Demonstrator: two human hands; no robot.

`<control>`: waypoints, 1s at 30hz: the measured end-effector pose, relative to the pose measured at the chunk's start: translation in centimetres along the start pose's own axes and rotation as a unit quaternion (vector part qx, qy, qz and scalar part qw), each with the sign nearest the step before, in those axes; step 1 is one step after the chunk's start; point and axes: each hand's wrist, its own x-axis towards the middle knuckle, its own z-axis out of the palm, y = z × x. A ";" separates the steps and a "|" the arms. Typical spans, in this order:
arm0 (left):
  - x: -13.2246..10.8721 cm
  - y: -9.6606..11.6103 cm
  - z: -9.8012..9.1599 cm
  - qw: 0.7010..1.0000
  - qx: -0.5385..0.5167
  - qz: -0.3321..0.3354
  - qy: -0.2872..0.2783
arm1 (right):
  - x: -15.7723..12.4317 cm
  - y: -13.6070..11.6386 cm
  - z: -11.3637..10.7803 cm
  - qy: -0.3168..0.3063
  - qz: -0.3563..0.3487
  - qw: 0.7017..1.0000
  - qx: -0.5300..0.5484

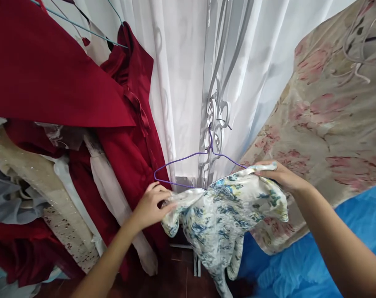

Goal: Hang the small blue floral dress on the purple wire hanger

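A white garment with a blue and green floral print (220,217) drapes over the lower bar of a purple wire hanger (188,159), whose hook catches on a white metal window grille (217,120). My left hand (150,205) pinches the garment's left edge at the hanger's left end. My right hand (282,174) grips the garment's right edge near the hanger's right end. Most of the cloth hangs down between my hands.
Dark red garments (128,136) and pale beige and grey clothes (35,182) hang crowded at the left on thin wire hangers. A white sheer curtain (181,82) covers the window. A floral beige cloth (330,120) and blue fabric (302,265) lie at the right.
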 end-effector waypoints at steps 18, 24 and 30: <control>5.6 -4.5 -6.0 0.995 0.091 0.039 0.030 | -1.3 -0.2 0.7 -0.058 -0.001 0.998 -0.023; 7.7 -1.5 -5.1 0.988 -0.061 0.056 0.133 | -1.1 2.0 1.2 -0.009 -0.047 0.998 0.044; 7.7 1.3 -2.3 0.958 -0.112 -0.067 0.255 | -2.3 6.1 1.0 0.072 0.013 0.984 0.165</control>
